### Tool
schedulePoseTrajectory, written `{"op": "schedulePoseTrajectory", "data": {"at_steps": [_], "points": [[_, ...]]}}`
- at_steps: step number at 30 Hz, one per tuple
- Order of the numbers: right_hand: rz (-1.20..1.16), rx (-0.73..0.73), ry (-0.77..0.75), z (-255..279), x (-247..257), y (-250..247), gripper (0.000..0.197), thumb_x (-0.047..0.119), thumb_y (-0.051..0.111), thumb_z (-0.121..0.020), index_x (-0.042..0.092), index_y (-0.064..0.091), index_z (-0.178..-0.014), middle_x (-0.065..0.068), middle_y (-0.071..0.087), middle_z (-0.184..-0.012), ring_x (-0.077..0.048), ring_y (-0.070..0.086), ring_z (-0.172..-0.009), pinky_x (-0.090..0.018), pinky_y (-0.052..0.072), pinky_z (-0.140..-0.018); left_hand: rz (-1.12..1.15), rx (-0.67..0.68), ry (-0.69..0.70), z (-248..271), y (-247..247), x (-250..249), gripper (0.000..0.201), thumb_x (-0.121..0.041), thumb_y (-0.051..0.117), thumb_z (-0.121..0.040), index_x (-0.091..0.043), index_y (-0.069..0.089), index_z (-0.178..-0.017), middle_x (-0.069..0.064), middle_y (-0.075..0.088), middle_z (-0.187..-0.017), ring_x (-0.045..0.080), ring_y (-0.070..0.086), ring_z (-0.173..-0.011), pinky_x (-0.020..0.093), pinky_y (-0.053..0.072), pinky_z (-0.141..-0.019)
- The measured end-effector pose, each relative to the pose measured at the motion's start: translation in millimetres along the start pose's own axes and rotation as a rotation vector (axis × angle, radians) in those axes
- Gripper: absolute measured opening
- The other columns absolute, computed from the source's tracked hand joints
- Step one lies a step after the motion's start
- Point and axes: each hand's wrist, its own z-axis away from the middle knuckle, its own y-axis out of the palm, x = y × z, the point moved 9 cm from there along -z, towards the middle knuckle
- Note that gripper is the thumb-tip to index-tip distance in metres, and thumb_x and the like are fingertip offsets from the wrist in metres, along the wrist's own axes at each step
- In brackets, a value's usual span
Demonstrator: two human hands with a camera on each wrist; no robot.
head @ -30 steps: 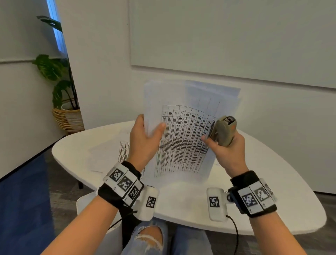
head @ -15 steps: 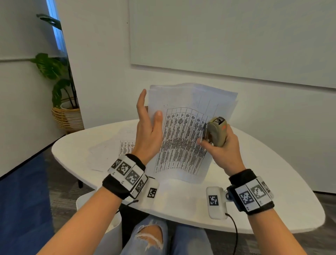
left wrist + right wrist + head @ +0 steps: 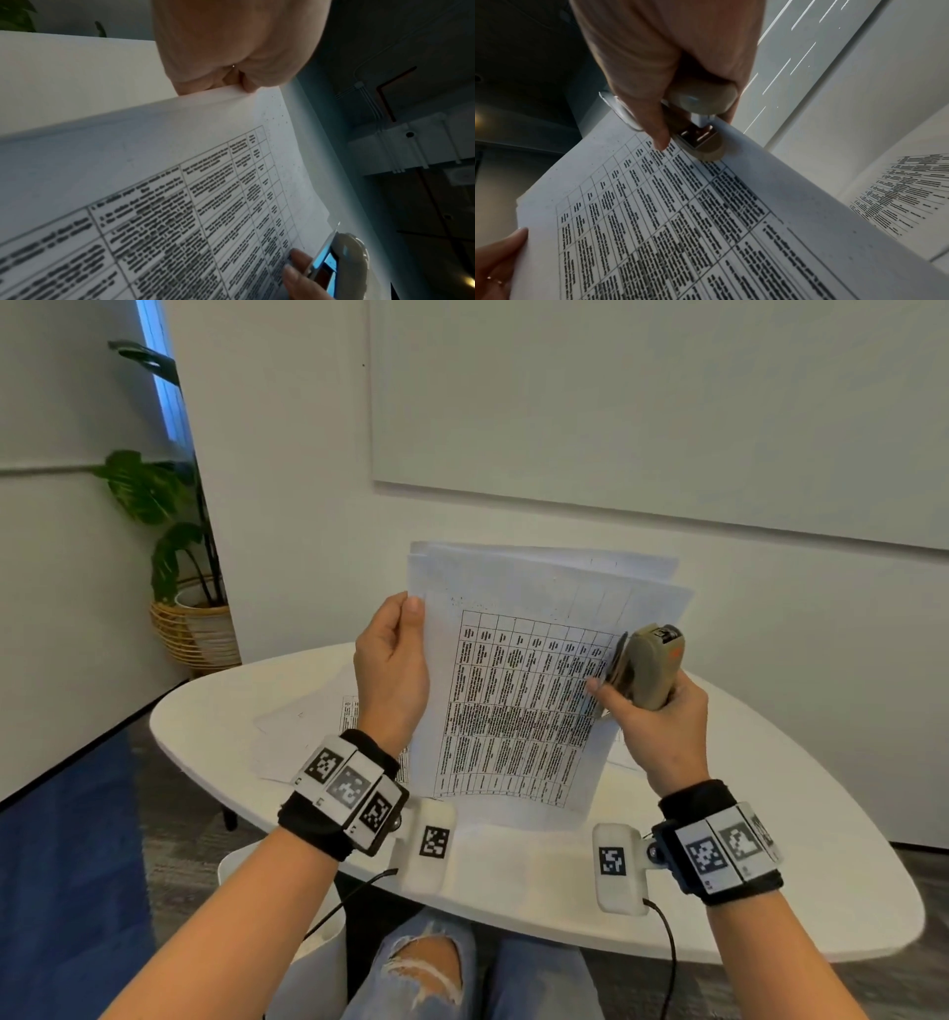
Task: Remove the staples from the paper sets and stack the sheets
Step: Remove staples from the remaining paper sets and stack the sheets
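Nearest, torn-knee jeans (image 3: 426, 968) below both wrists, with a white bin rim (image 3: 231, 865) under the left forearm. Tagged wristbands on both wrists, each with a small white camera pod hanging inward above the near edge of the bench (image 3: 770, 891).

Left hand (image 3: 393, 670) raised above the bench, fingers curled behind the left edge of the paper set (image 3: 513, 711), thumb tip pressed on the front near the upper left corner; a closed grip on the sheets, seen edge-on in the left wrist view (image 3: 231, 50) with the paper set (image 3: 154, 182) running away beneath. A ring on one finger of the left hand (image 3: 495, 270) in the right wrist view.

Right hand (image 3: 652, 721) wrapped tightly around a beige staple remover (image 3: 647, 665), index finger stretched onto the right edge of the printed table. Metal end of the staple remover (image 3: 695, 138) against the paper set (image 3: 680, 223) at that edge, just beside the fingertip of the right hand (image 3: 654, 71). Whether a staple sits there cannot be told.

Paper set held upright and slightly curved between both hands, back sheets fanned out above the front one.

Beyond the left hand, loose sheets (image 3: 308, 731) lying flat on the bench. Further left, a potted plant (image 3: 179, 567) in a wicker basket by the wall.
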Motion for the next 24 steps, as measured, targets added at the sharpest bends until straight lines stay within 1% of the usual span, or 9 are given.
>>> {"op": "schedulePoseTrajectory", "data": {"at_steps": [4,7,10,13,15,18,20,22,24], "points": [[-0.008,0.021,-0.014,0.8,-0.7,1.6,0.031,0.011,0.081,-0.071,0.031,0.064,-0.088,0.008,0.069,-0.088,-0.010,0.064,-0.081,-0.021,0.053,-0.076,0.029,-0.034,-0.016,1.0,-0.5,0.2,0.027,-0.024,0.043,-0.101,-0.024,0.058,-0.079,-0.001,0.057,-0.078,0.014,0.050,-0.074,0.034,0.045,-0.071],[0.015,0.055,-0.019,1.4,0.0,3.7,0.033,0.011,0.081,-0.070,0.032,0.063,-0.088,0.012,0.068,-0.087,-0.001,0.063,-0.079,-0.017,0.053,-0.074,0.073,-0.060,-0.053,1.0,-2.5,2.0,0.022,-0.021,0.046,-0.100,-0.025,0.060,-0.085,-0.007,0.060,-0.080,0.010,0.053,-0.074,0.030,0.046,-0.073],[0.023,0.057,-0.022,2.5,-0.8,4.3,0.033,0.010,0.081,-0.071,0.033,0.063,-0.087,0.013,0.067,-0.085,0.004,0.062,-0.075,-0.019,0.054,-0.074,0.088,-0.089,-0.031,0.4,-7.7,1.3,0.022,-0.013,0.052,-0.096,-0.034,0.053,-0.103,-0.001,0.068,-0.098,0.009,0.064,-0.089,0.024,0.054,-0.073],[0.014,0.045,-0.027,3.1,-0.6,4.5,0.032,0.009,0.081,-0.071,0.031,0.063,-0.087,0.010,0.067,-0.085,0.002,0.062,-0.074,-0.019,0.053,-0.073,0.044,-0.086,0.042,-0.5,-8.3,-7.3,0.016,-0.009,0.059,-0.092,-0.022,0.055,-0.100,-0.004,0.063,-0.101,0.007,0.060,-0.099,0.013,0.049,-0.071],[-0.007,0.042,-0.025,3.4,-1.0,4.7,0.031,0.009,0.080,-0.071,0.029,0.063,-0.087,0.008,0.068,-0.085,-0.003,0.063,-0.076,-0.020,0.053,-0.072,0.010,-0.051,0.025,-0.7,-3.6,-6.3,0.008,-0.016,0.065,-0.089,-0.018,0.060,-0.096,-0.011,0.061,-0.097,-0.001,0.057,-0.096,0.008,0.045,-0.067],[-0.016,0.041,-0.008,3.5,-3.9,5.7,0.029,0.010,0.081,-0.071,0.027,0.065,-0.088,0.003,0.069,-0.087,-0.017,0.064,-0.083,-0.030,0.055,-0.077,-0.036,-0.029,0.000,0.0,-1.1,-3.6,0.014,-0.031,0.069,-0.085,-0.022,0.066,-0.095,-0.015,0.065,-0.098,-0.006,0.059,-0.094,0.014,0.048,-0.071],[-0.011,0.039,-0.005,3.6,-4.5,6.4,0.029,0.010,0.082,-0.070,0.027,0.066,-0.087,0.002,0.070,-0.087,-0.020,0.065,-0.085,-0.034,0.055,-0.079,-0.015,-0.017,-0.054,1.6,0.3,1.2,0.026,-0.048,0.060,-0.088,-0.023,0.068,-0.093,-0.010,0.068,-0.097,0.003,0.062,-0.094,0.026,0.051,-0.078],[-0.013,0.042,0.001,3.5,-5.1,7.1,0.029,0.012,0.082,-0.070,0.029,0.066,-0.087,0.002,0.070,-0.087,-0.023,0.066,-0.086,-0.036,0.055,-0.079,0.054,0.025,-0.101,4.9,4.0,5.1,0.060,-0.070,0.037,-0.085,-0.020,0.069,-0.095,0.002,0.070,-0.097,0.019,0.065,-0.095,0.040,0.052,-0.086],[-0.016,0.039,0.006,3.4,-4.4,7.2,0.029,0.012,0.082,-0.070,0.029,0.066,-0.087,0.002,0.070,-0.088,-0.023,0.066,-0.088,-0.036,0.055,-0.080,0.109,0.085,-0.045,9.3,9.0,0.2,0.073,-0.083,0.033,-0.077,-0.019,0.067,-0.092,0.011,0.065,-0.093,0.029,0.061,-0.091,0.044,0.048,-0.085]]}}
